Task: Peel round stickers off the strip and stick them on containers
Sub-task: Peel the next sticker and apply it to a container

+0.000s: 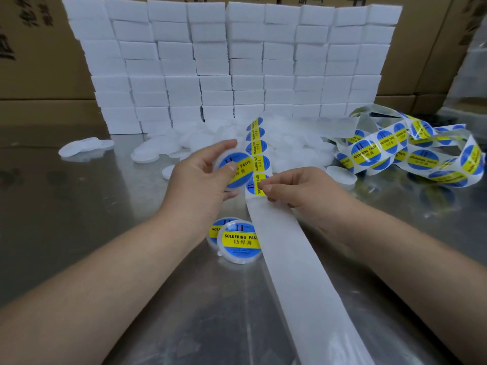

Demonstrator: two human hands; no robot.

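My left hand (203,180) grips a round white container (237,164) that bears a blue and yellow "Soldering Paste" sticker, thumb pressed on its face. My right hand (295,188) pinches the sticker strip (259,151) at its lowest round sticker (254,184), just right of the container. Below my fingers the white backing (290,259) runs bare toward me. Two labelled containers (238,239) lie overlapping on the metal table between my forearms.
A tangled length of sticker strip (411,151) lies at the right. Unlabelled white containers (297,143) are heaped behind my hands, with a few loose ones (84,147) at the left. A wall of stacked white boxes (232,64) stands behind, with cardboard cartons (39,48) beyond.
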